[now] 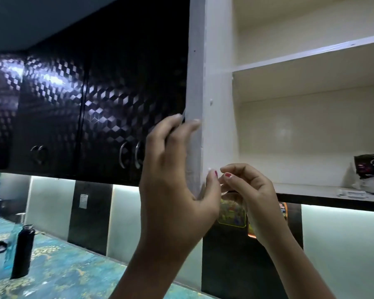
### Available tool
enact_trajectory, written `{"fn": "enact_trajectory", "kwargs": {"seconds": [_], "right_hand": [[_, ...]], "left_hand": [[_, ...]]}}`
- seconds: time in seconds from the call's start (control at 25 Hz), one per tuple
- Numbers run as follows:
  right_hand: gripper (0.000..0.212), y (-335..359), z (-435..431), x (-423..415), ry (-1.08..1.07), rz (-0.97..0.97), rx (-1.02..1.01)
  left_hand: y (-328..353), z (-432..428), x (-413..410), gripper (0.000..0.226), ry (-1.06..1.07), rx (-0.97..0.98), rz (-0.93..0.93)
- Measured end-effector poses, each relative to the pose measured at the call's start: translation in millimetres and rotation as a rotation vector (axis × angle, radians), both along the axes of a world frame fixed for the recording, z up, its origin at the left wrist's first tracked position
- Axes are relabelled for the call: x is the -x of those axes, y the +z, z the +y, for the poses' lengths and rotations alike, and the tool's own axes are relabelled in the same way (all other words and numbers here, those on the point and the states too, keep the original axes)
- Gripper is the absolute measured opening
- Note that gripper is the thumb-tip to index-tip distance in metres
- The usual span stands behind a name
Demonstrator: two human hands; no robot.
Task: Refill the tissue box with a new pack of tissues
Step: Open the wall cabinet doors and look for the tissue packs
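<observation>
My left hand [173,169] grips the edge of an open wall-cupboard door [194,87], fingers wrapped around it near its handle. Just to the right, in front of the cupboard's lower shelf [306,190], my right hand [246,190] hovers with fingers loosely curled and holds nothing. A dark printed pack [370,167] lies at the far right of that shelf, cut off by the frame edge; whether it holds tissues I cannot tell. No tissue box is in view.
Closed dark patterned cupboard doors [84,108] run to the left. The upper shelf [311,52] shows nothing on it. A black bottle [23,251] stands on the blue-green counter [63,270] below. Colourful packets [232,212] hang under the cupboard.
</observation>
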State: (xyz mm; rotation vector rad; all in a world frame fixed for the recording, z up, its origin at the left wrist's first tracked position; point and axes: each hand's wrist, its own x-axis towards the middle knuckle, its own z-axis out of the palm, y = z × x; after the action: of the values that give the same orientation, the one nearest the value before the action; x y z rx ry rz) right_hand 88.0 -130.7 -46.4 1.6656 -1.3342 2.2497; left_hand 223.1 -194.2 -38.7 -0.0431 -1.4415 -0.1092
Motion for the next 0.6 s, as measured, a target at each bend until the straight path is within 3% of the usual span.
{"fn": "enact_trajectory", "kwargs": {"seconds": [0.08,0.16,0.24,0.32,0.44,0.6], "right_hand": [[0.013,-0.9,-10.2,1.6,-0.04,0.035,0.011],[0.009,-1.4,-14.8,4.2,-0.064,0.087,0.002],[0.01,-2.6,-13.6,11.8,-0.147,0.111,0.026],[0.018,-4.8,-8.5,21.2,-0.232,0.09,0.048],[0.021,-8.8,-1.1,33.5,-0.306,0.092,0.031],[0.021,-2.6,4.3,54.3,-0.337,0.085,-0.009]], "left_hand": [[-2.4,12.3,-0.1,0.051,0.11,0.215,-0.004],[-2.0,22.5,5.7,0.043,0.062,0.269,-0.148],[2.1,15.7,17.5,0.042,0.107,0.159,-0.275],[7.4,-9.8,35.0,0.052,0.337,0.03,-0.31],[8.4,-48.7,58.7,0.069,0.725,-0.017,-0.407],[-0.7,-83.2,84.7,0.08,0.868,-0.119,-0.465]]}}
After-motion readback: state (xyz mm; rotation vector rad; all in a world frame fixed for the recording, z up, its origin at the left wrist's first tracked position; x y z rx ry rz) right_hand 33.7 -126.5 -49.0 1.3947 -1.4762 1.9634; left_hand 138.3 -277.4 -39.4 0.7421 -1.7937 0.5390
